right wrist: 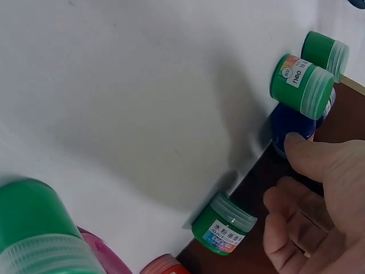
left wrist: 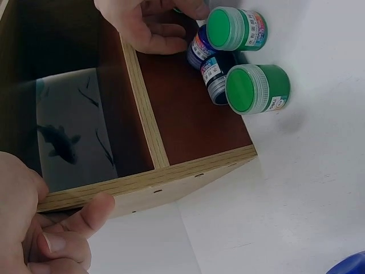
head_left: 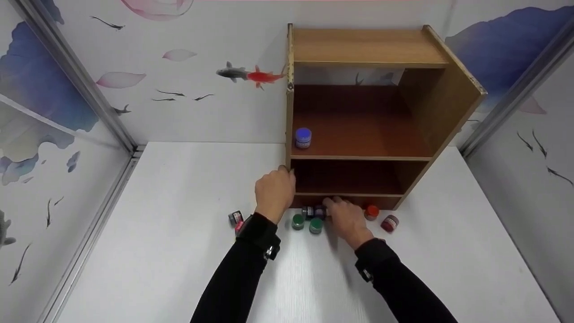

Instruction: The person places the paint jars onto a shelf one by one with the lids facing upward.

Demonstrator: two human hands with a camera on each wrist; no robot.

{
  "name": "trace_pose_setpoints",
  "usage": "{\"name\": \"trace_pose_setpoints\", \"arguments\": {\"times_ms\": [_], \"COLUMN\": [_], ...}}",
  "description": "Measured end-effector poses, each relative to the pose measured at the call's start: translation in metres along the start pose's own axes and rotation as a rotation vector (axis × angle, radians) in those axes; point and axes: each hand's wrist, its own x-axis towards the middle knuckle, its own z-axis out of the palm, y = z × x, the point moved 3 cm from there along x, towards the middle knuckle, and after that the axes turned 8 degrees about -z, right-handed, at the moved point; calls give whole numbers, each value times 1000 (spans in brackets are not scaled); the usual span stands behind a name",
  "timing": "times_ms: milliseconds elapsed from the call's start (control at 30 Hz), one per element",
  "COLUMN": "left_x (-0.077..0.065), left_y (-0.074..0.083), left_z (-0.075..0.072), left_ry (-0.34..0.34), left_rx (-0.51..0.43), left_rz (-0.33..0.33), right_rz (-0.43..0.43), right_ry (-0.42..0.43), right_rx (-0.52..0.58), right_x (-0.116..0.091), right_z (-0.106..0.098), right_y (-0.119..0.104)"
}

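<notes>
My left hand (head_left: 276, 190) grips the left side panel of a wooden shelf unit (head_left: 370, 45), thumb and fingers on either side of its edge in the left wrist view. At the unit's base, my right hand (head_left: 346, 220) pinches a dark blue paint jar (right wrist: 290, 127); its thumb lies on the jar, and the index finger is hidden in the right wrist view. Beside that jar lies another dark jar (left wrist: 218, 80). Two green paint jars (head_left: 297, 221) stand just in front of them. Another green jar (right wrist: 223, 224) sits below the right fingers in the right wrist view.
A blue-lidded jar (head_left: 303, 138) stands on the middle shelf, at the left. Right of my right hand are an orange-lidded jar (head_left: 371, 212) and a dark red jar (head_left: 390, 223). A black-labelled jar (head_left: 235, 218) lies left of my left wrist. Patterned walls enclose the white table (head_left: 170, 251).
</notes>
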Motion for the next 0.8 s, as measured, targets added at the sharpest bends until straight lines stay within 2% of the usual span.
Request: {"name": "trace_pose_setpoints", "arguments": {"times_ms": [167,300,533,800], "left_x": [-1,-1,-1,-2], "left_y": [0,1,1,0], "left_z": [0,0,1,0], "left_ry": [11,6,14,41], "left_rx": [9,4,4,-4], "left_rz": [3,1,0,8], "right_rz": [-60,-57,-40,-51], "right_ry": [-38,-90,-14,-63], "right_rx": [-52,-70,-25,9], "right_x": [1,0,-4,-3], "right_z": [0,5,5,3], "right_y": [-2,0,6,9]}}
